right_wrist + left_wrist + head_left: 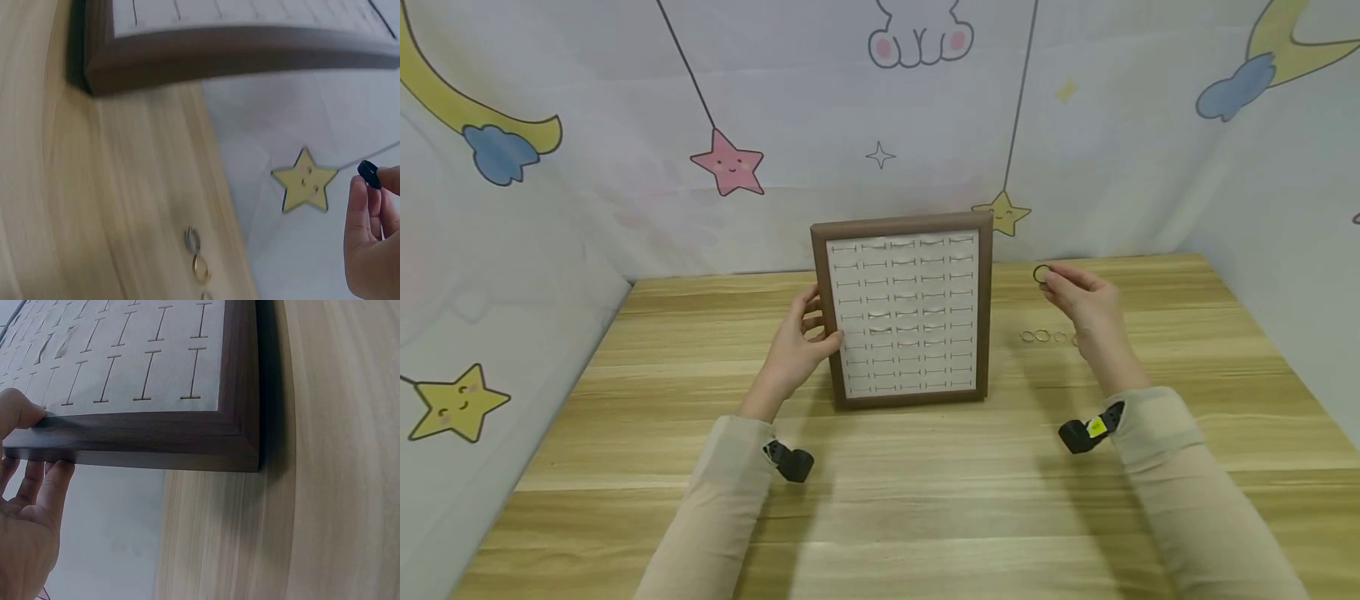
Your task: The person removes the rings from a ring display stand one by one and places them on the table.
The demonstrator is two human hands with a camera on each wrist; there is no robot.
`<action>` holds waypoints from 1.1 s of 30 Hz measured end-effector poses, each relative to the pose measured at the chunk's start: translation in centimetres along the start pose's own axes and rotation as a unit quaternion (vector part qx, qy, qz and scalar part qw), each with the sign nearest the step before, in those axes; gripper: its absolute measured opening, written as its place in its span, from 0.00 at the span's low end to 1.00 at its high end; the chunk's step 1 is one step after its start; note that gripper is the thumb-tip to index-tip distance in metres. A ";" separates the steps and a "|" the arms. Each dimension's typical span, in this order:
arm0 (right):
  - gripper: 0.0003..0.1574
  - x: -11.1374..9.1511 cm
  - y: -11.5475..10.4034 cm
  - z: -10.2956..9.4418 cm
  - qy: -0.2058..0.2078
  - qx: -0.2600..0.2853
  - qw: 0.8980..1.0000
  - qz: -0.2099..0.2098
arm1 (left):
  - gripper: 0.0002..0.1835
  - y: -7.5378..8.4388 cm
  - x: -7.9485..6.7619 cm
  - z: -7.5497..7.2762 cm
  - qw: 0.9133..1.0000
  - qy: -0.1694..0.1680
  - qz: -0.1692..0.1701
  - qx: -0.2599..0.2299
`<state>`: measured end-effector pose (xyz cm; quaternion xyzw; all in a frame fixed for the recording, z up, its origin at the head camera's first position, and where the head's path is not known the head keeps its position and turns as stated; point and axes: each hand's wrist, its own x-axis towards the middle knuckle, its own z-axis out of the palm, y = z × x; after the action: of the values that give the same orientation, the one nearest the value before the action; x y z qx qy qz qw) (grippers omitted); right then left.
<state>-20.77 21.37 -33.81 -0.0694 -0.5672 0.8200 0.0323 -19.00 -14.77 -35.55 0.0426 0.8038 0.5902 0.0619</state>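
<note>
A ring display board (910, 312) with a brown frame and rows of slits in its pale face stands upright on the table. My left hand (795, 346) grips its left edge, the thumb on the front and the fingers behind; the left wrist view shows this hold on the frame (144, 434) closely. To the right of the board, my right hand (1090, 312) pinches a dark ring (1041, 274) between thumb and fingertips, raised above the table. In the right wrist view the dark ring (369, 174) is apart from the board.
Several rings (1042, 336) lie in a row on the wooden table (910, 500), right of the board, partly hidden by my right hand. A printed cloth (805, 108) with stars and moons hangs behind the table. Small black cameras sit on both wrists.
</note>
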 end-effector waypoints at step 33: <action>0.20 0.4 1.8 -10.4 0.129 -0.148 0.972 0.128 | 0.43 0.1 -0.2 0.0 1.000 0.001 0.008 0.001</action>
<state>-19.60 30.37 -39.16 -0.2505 -0.6596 0.7085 -0.0106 -18.83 -14.81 -35.46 0.0488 0.8040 0.5899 0.0562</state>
